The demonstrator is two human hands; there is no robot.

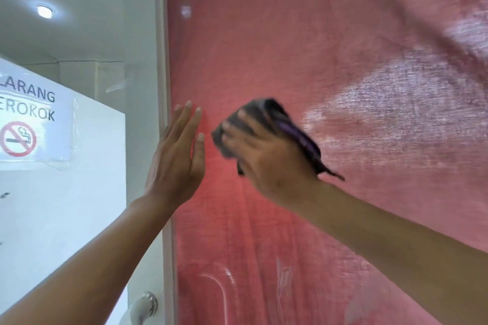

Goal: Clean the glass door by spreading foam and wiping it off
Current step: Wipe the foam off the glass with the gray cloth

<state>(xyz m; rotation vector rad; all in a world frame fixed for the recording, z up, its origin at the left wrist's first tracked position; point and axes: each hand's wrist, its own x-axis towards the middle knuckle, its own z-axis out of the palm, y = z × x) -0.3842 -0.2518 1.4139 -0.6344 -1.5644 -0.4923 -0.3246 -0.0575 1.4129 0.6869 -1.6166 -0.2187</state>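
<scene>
Sign point(26, 124) with a no-smoking symbol is sitting at far left on the white wall, ceiling light point(45, 11) glowing above it. Metal door handle point(144, 307) is showing at the bottom, beside the pale frame. Left hand point(175, 158) is lying flat against the glass door point(264, 47) near its left edge, fingers straight and together, holding nothing. Right hand point(266, 155), blurred, is pressing a dark cloth point(266, 124) against the glass just beside it, fingers spread over the cloth. Whitish foam point(396, 95) is streaking the glass at upper right, red curtain showing behind.
</scene>
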